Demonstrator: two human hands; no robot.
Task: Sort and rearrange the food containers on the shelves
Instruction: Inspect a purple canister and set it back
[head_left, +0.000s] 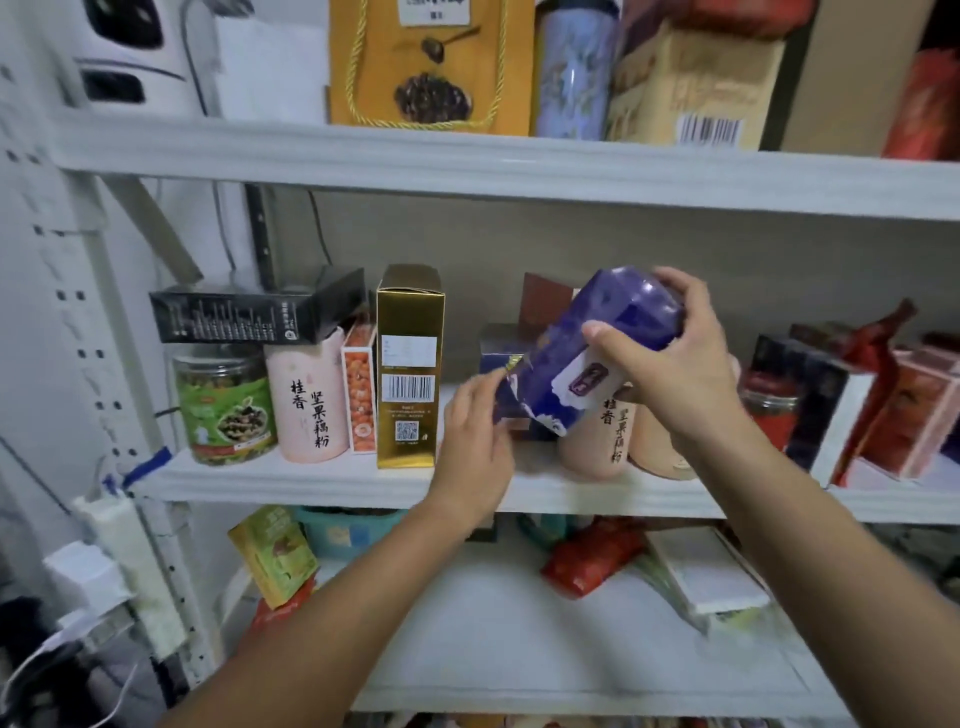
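Two hands on one glossy dark-blue foil packet (587, 358), tilted above the middle white shelf board (322, 480) and in front of a pale pink paper canister with black brush lettering (597, 441). Right hand (670, 364) wrapped round the upper end, taking the weight; left hand (478, 447) pinching the lower corner by a torn gold edge, probably steadying and turning the packet to show its white label before a slot is chosen. Not yet set down.

Further left, a tidy upright row, likely sorted already: tall gold cardboard box (409, 364), matching pink canister (309, 400), clear plastic jar with a green label (224, 405), slim orange-printed carton (359, 384), and a flat black box (249, 312) laid across the jar and canister tops, seemingly to save room. Right of the hands, red and dark gift boxes (841, 395), leaning and less orderly.

White metal shelving with perforated uprights (67, 312); mustard-yellow gift bag with cord handles (431, 62) on the board above; loose red and green pouches (592, 561) on the board below; pale wall (519, 239) behind
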